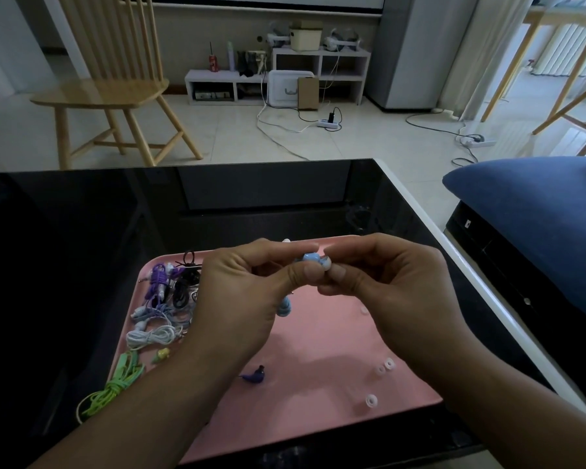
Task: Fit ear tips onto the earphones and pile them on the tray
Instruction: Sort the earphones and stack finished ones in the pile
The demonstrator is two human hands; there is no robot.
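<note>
Above the pink tray (pixel 318 336), my left hand (pixel 247 292) pinches a light blue earbud (pixel 311 258). My right hand (pixel 386 282) pinches a whitish ear tip (pixel 326 264) pressed against that earbud's end. The blue earphone's coiled cable (pixel 284 306) hangs below my left hand. On the tray's left side lie bundled earphones: purple (pixel 158 279), black (pixel 183 282), white (pixel 153 335) and green (pixel 115 384). A dark blue earbud (pixel 256 375) lies near the tray's front. Loose clear ear tips (pixel 385 366) and another tip (pixel 371 400) sit at the right.
The tray rests on a glossy black table (pixel 82 248) with a white edge (pixel 454 258) on the right. A wooden chair (pixel 115 89) stands beyond the table on the left. A dark blue cushion (pixel 538 198) lies to the right.
</note>
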